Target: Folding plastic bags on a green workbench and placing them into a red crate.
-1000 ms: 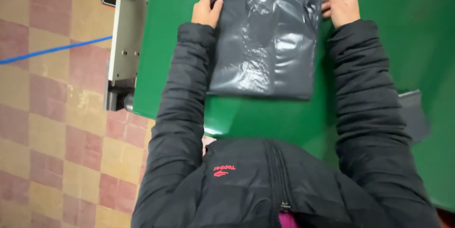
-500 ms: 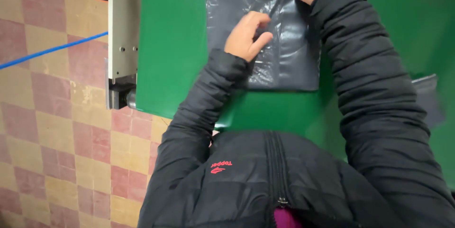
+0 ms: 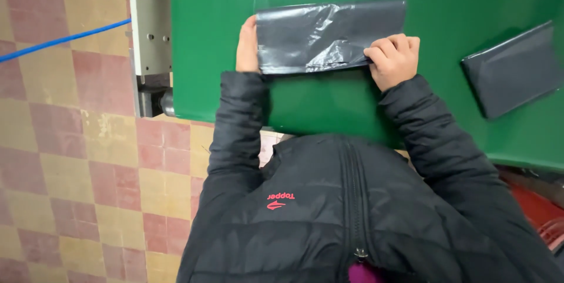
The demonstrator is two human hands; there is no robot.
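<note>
A: 1 dark grey plastic bag (image 3: 329, 36) lies on the green table (image 3: 223, 36), already folded into a flat band, long axis running 9 to 3 o'clock. How far along does it look?

B: Partly done, I judge; it is folded at least 1 time, and more folding may remain. The left hand (image 3: 247, 45) lies flat against its 9 o'clock end, fingers together. The right hand (image 3: 392, 58) pinches the lower edge near 4 o'clock, fingers curled on top.

A: Anything else?

B: A second dark packet (image 3: 511, 68) at 3 o'clock, well apart; a grey metal bracket (image 3: 150, 24) at 9 o'clock
</note>
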